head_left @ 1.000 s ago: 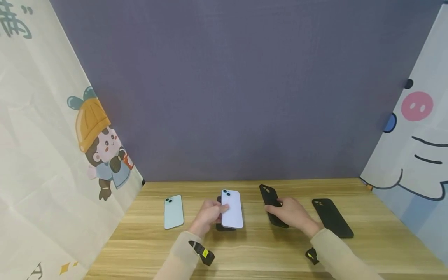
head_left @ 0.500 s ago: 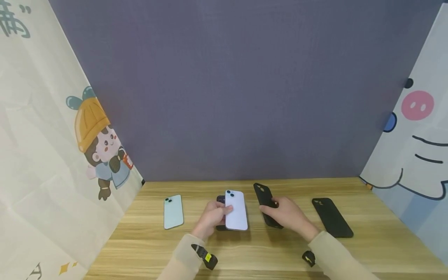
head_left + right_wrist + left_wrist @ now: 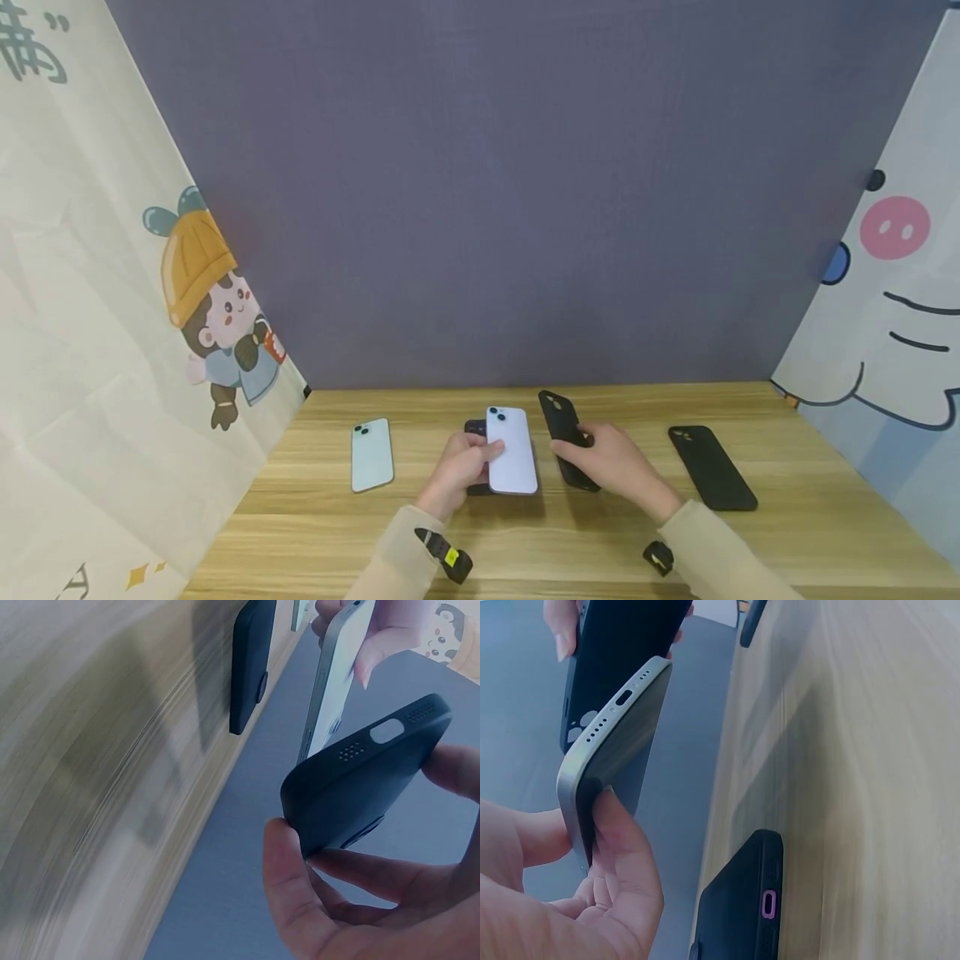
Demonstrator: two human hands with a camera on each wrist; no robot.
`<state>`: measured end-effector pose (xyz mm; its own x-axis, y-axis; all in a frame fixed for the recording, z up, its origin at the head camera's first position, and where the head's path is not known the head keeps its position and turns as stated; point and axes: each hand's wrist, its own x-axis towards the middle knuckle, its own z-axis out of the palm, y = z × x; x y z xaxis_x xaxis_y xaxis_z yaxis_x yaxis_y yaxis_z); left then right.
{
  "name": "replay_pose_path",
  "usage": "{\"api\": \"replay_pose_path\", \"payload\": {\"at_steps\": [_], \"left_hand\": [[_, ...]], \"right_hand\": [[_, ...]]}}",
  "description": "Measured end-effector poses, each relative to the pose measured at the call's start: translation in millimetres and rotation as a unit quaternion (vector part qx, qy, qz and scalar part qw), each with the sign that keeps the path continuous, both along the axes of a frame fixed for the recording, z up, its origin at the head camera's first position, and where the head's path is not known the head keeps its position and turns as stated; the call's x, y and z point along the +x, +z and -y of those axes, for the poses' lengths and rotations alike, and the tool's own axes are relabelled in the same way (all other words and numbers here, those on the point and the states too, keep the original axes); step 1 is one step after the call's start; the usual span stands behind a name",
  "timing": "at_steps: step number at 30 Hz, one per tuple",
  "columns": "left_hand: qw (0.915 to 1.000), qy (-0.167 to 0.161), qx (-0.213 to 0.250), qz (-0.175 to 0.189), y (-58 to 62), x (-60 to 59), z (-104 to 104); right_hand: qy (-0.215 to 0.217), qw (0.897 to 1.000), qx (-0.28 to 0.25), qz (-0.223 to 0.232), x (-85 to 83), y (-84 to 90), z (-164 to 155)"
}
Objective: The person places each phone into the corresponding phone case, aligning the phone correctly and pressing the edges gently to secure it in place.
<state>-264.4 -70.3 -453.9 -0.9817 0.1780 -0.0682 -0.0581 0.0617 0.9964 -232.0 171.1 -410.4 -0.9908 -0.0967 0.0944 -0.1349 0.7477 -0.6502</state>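
My left hand holds a pale lavender phone by its left edge, thumb on the back, camera end away from me. Its charging port end shows in the left wrist view. Below it a black-cased phone lies on the table, partly hidden in the head view; its port opening is rimmed purple. My right hand grips a black phone case by its sides, thumb on one edge and fingers on the other. The case is tilted above the table, its port cutout facing the right wrist camera. Phone and case stand apart, side by side.
A pale green phone lies back up at the left of the wooden table. Another black phone case lies at the right, beyond my right forearm. A grey-purple panel rises behind the table.
My left hand has moved slightly right with the lavender phone, showing more of the black-cased phone's top. My right hand has brought the black case left, closing the gap between them.
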Motion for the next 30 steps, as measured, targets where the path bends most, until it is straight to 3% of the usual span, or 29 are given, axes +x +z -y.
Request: {"api": "replay_pose_path", "payload": {"at_steps": [30], "left_hand": [[0.9998, 0.003, 0.02, -0.008, 0.4, 6.9, -14]], "right_hand": [[-0.012, 0.999, -0.031, -0.019, 4.8, -2.1, 21]]}}
